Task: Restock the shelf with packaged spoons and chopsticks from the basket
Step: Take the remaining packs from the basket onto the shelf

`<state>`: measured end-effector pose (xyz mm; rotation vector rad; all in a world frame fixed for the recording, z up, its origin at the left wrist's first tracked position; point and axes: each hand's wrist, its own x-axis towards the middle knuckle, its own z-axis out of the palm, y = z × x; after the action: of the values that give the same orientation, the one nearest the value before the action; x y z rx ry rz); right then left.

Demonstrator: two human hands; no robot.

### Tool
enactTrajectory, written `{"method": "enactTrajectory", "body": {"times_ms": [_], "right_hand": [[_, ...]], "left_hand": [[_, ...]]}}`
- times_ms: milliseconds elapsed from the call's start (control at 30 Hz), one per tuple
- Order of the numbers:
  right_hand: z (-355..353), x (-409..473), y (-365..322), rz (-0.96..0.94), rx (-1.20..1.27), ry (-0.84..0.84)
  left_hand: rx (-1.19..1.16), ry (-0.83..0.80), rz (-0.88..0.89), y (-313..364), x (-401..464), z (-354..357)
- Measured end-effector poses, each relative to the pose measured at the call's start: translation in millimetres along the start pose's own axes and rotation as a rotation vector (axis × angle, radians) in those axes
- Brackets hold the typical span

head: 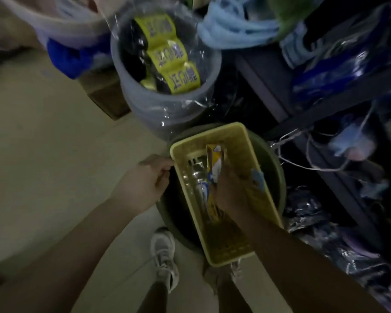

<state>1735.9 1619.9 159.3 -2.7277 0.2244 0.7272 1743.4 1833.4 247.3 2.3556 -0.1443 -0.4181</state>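
Note:
A yellow plastic basket (239, 141) rests on a dark green round tub (278, 177) in front of me. My left hand (148, 181) grips the basket's left rim near its far corner. My right hand (231, 188) is inside the basket and holds a yellow and white packet (215, 163) that stands up on end. Clear packets of utensils (195, 175) lie on the basket floor to its left. The dark shelf (339, 102) runs along the right side, stuffed with wrapped goods.
A grey bucket (167, 105) wrapped in clear film holds yellow labelled packs (169, 55) just beyond the basket. A white bucket (61, 21) stands at the top left. Blue bundles (235, 28) hang over the shelf. My shoes (164, 254) are on the pale floor below.

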Motion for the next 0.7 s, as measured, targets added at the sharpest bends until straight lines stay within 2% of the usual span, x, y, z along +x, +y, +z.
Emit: {"method": "enactTrajectory", "body": {"times_ms": [100,200,233,333,400,533,600,700], "right_hand": [[21,36,3,-0.049,-0.118,0.045],[36,54,8,0.014,-0.245,0.093],[41,56,10,0.074,-0.191,0.051],[57,59,19,0.216,0.219,-0.066],[67,65,27,0.232,0.319,-0.084],[34,58,25,0.236,0.205,-0.200],[13,43,25,0.175,0.186,-0.196],[-9,16,31,0.079,0.061,-0.138]], "left_hand": [[-0.006,0.024,0.047,-12,5,15],[-0.027,0.030,0.076,-14,4,25],[-0.038,0.019,0.086,-10,3,27],[-0.095,0.038,0.111,3,-1,38],[-0.249,0.112,-0.021,17,-3,46],[-0.911,0.136,-0.550,52,1,69],[-0.967,0.093,-0.685,61,3,88],[-0.787,-0.011,-0.809,68,11,121]]}}
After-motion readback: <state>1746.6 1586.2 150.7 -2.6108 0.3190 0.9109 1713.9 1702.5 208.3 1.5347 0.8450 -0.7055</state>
